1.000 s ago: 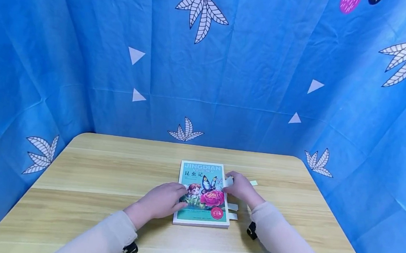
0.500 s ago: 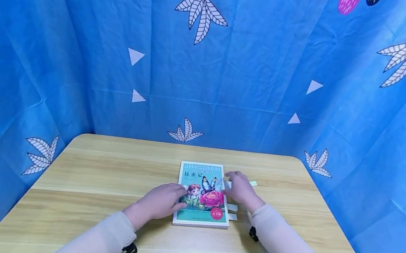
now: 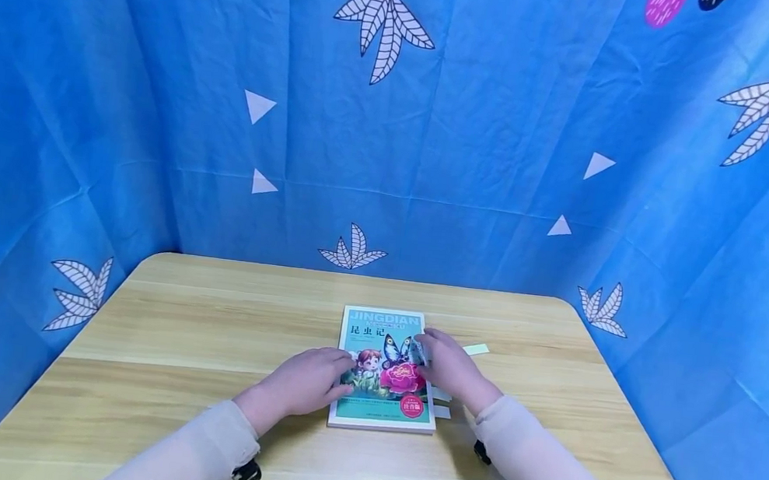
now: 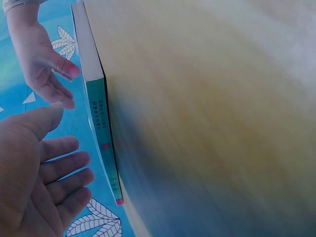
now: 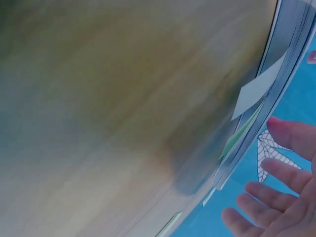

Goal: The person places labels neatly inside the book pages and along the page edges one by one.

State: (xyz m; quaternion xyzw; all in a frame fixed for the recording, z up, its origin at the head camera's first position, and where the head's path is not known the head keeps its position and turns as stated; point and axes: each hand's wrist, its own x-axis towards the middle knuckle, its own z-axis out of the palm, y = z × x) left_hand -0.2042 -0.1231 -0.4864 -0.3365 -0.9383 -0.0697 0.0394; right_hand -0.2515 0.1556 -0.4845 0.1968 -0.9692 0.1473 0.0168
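A paperback book point(image 3: 374, 407) with a teal cover, a butterfly and a pink flower lies on the wooden table. My left hand point(image 3: 306, 380) rests at its left edge, fingers loosely extended over the cover's side. In the left wrist view the spine of the book point(image 4: 101, 123) shows beside the spread left hand point(image 4: 44, 168). Over the book's right edge is my right hand point(image 3: 450, 364), its fingers reaching onto the cover. The right wrist view shows the right hand point(image 5: 281, 192) with relaxed, parted fingers near paper tabs point(image 5: 261, 86) that stick out of the pages.
A pale green slip point(image 3: 476, 349) lies right of the book, behind the right hand. Lower paper tabs point(image 3: 441, 412) project from the book's right side. Blue patterned cloth point(image 3: 393, 155) hangs around the table point(image 3: 220, 332).
My right hand has shifted slightly toward the cover and its fingers now cover the upper tab that showed before. More of the pale green slip shows. The left hand and book have stayed put.
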